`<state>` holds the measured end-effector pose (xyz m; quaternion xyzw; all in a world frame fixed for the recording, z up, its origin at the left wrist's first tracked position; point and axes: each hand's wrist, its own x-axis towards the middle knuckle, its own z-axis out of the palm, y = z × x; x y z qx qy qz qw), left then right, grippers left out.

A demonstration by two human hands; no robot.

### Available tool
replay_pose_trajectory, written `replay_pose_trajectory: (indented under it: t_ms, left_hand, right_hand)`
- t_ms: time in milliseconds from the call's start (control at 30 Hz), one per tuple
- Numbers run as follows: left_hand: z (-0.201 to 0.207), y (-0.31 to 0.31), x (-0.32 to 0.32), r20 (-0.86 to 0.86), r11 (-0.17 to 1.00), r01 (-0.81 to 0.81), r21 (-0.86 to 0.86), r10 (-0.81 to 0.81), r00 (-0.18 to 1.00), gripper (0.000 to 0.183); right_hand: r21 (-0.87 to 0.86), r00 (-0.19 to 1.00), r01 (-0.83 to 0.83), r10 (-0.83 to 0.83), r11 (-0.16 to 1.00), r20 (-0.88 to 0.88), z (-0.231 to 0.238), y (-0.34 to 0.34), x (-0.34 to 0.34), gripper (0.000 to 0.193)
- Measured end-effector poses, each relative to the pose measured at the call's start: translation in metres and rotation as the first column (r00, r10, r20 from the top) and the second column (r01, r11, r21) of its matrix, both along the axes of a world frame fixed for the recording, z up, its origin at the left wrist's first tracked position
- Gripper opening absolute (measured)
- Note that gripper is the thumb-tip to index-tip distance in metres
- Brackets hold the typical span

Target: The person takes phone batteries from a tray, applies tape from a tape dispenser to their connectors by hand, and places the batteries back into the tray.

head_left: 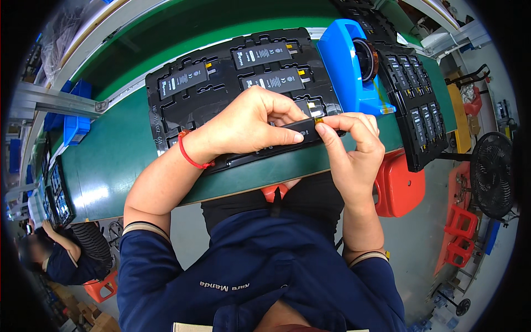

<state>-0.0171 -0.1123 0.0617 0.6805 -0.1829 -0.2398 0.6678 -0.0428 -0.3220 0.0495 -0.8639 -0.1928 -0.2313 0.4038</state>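
A flat black battery point(306, 133) is held between both hands over the near edge of a black moulded tray point(213, 105). My left hand point(251, 124) grips its body, thumb on top and fingers behind. With thumb and forefinger, my right hand point(348, 141) pinches its right end, where a bit of yellow tape point(318, 120) shows. Several more batteries lie in the tray's pockets, such as one battery point(183, 81) at the left and another battery point(262, 55) at the back; they have yellow-and-white tabs. My hands hide part of the tray's near row.
A blue tape dispenser point(344, 66) with an amber tape roll point(366, 60) stands right of the tray. Beyond it, black trays point(416, 119) hold more batteries. The green table point(105, 166) ends just before my lap. A red stool point(406, 191) stands at the right; a co-worker point(74, 254) sits far left.
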Motion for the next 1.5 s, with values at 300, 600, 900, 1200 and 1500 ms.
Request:
replay_pose_trajectory:
  t_ms: [300, 600, 900, 1200, 1500]
  left_hand:
    - [-0.004, -0.001, 0.000, 0.021, 1.000, 0.003, 0.028, -0.003, 1.000, 0.024]
    - [-0.004, 0.002, -0.001, 0.052, 0.999, -0.008, 0.050, 0.005, 0.999, 0.017]
    - [-0.006, -0.002, -0.001, 0.242, 0.986, -0.057, 0.155, 0.018, 0.970, 0.016]
    - [0.007, 0.071, -0.023, 0.756, 0.636, -0.635, 0.439, 0.121, 0.643, 0.023]
    - [-0.035, 0.111, -0.034, 0.802, 0.451, -0.774, 0.443, 0.187, 0.568, 0.029]
  right_hand:
    - [0.263, 0.965, -0.099, 0.157, 0.960, -0.210, -0.007, -0.003, 0.005, 0.008]
    - [0.026, 0.963, -0.252, 0.253, 0.967, -0.096, 0.002, -0.006, 0.016, 0.007]
    - [-0.097, 0.975, -0.159, 0.172, 0.983, 0.142, -0.003, -0.004, 0.008, 0.004]
    - [-0.144, 0.999, -0.029, 0.034, 0.989, 0.038, -0.003, -0.029, 0.002, 0.051]
    - [0.035, 0.995, 0.087, -0.085, 0.996, -0.049, -0.020, -0.058, 0.007, 0.036]
